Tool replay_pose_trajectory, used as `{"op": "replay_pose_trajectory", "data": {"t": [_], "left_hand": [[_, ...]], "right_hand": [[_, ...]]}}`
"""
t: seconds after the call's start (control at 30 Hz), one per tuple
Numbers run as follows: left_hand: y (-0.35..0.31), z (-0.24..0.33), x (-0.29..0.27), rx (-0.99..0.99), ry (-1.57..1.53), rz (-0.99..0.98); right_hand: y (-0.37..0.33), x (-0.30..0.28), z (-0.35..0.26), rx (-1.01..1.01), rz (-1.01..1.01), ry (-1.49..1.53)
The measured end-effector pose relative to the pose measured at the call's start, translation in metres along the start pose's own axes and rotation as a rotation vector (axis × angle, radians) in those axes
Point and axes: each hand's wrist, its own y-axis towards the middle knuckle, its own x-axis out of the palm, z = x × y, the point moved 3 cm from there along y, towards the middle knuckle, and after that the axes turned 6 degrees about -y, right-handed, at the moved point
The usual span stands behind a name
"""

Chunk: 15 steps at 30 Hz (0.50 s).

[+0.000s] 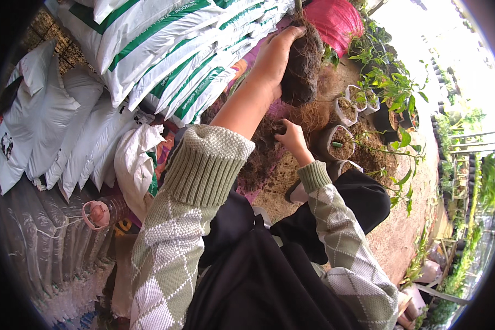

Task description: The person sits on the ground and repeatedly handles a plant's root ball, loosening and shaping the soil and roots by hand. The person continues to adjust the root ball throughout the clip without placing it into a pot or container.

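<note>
Sacks (44, 121), slick white plastic, lean together left of ground (393, 242), likely for mutual support. Left hand (275, 58) wrapped round root ball (303, 71), held above loose soil (258, 165), palm probably keeping crumbly, fibrous cylinder whole; stem (298, 6) at top. Right hand (294, 142) below, fingers curled at dark clump (279, 127); pinching or not, cannot tell. Grow bags (341, 117), soft-walled, round-mouthed, part filled, clustered toward ground's upper edge; glossy leaves (410, 103) beyond.

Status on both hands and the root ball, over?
Left hand gripping root ball. Right hand at dark soil clump. Grow bags close on the right.
</note>
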Motion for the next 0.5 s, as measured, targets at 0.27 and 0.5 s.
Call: {"op": "replay_pose_trajectory", "data": {"t": [0.27,0.5], "left_hand": [[-0.005,-0.001,0.002,-0.034,0.007,0.015],[-0.006,0.003,0.005,-0.016,-0.010,0.017]], "right_hand": [[-0.005,-0.029,-0.003,0.067,-0.061,0.106],[-0.006,-0.055,-0.021,0.084,-0.188,0.131]]}}
